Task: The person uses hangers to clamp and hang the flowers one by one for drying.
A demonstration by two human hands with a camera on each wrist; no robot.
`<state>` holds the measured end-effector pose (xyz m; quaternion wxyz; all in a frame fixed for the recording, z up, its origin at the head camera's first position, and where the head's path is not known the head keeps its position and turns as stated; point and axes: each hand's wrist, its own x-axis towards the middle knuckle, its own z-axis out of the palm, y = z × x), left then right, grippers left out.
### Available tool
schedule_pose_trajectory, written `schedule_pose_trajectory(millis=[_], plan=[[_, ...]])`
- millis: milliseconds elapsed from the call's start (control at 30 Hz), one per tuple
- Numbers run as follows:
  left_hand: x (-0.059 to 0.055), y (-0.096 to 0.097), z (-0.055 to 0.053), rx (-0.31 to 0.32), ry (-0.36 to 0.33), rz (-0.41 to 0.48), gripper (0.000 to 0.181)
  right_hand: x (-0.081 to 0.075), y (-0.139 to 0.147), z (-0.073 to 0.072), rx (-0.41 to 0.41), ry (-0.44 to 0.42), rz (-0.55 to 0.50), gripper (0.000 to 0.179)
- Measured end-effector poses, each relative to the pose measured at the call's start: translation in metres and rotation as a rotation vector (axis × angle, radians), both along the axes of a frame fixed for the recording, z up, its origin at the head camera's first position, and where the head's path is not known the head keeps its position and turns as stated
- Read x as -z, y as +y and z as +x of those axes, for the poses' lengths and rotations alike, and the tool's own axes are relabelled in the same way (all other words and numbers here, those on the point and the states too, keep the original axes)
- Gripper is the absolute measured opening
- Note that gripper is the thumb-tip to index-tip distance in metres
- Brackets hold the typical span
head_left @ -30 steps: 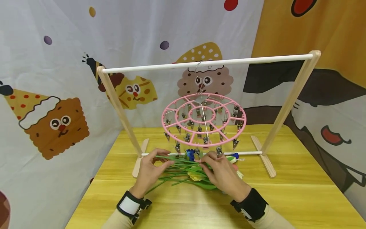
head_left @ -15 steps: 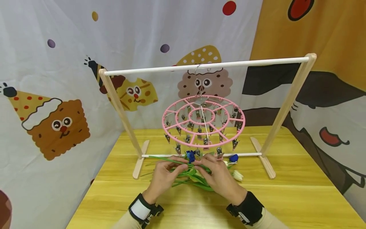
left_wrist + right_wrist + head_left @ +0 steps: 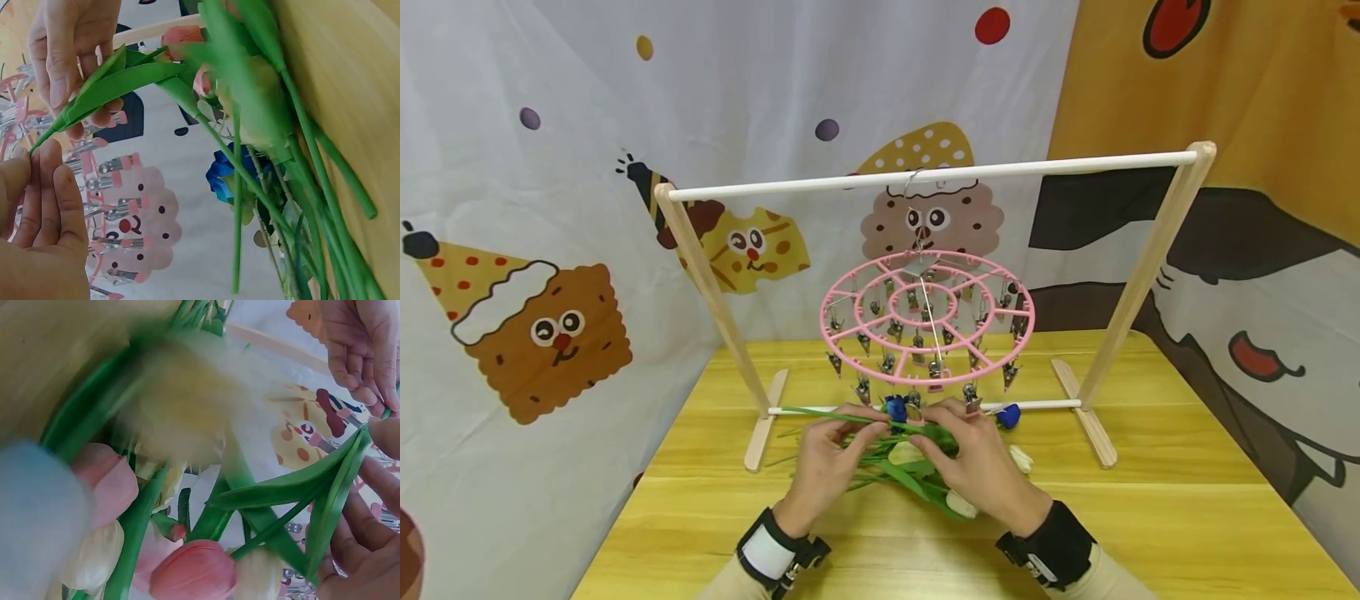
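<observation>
from my end i count one left hand [image 3: 829, 462] and one right hand [image 3: 981, 467], with one green stem [image 3: 47, 134] between their fingers [image 3: 48, 194]. two blue flowers [image 3: 895, 412] show, one just beyond the left fingertips [image 3: 49, 151], one farther right. above the fingers i get one pink hanger [image 3: 910, 322] of three rings [image 3: 822, 313]; beyond them, one rack [image 3: 1138, 283]: two white rods [image 3: 812, 185], two wooden uprights [image 3: 713, 302], two wooden feet [image 3: 1097, 437]. i cannot total the overlapping clips [image 3: 970, 394] overhead or the tulips [image 3: 194, 569] piled below.
</observation>
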<state>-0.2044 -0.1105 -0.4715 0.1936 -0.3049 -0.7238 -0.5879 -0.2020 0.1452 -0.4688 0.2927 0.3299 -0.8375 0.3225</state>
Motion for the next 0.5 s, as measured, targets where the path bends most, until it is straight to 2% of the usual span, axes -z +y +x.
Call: schedule_pose_trajectory(millis=[167, 333, 500], plan=[[-0.006, -0.005, 0.002, 0.015, 0.009, 0.042, 0.015, -0.002, 0.0, 0.003, 0.001, -0.06, -0.041, 0.05], [-0.011, -0.008, 0.003, 0.038, 0.006, 0.06, 0.017, -0.007, 0.0, 0.008, -0.008, -0.169, -0.134, 0.063], [-0.013, -0.009, 0.005, 0.048, 0.01, 0.065, 0.019, -0.01, -0.001, 0.015, -0.025, -0.292, -0.22, 0.066]])
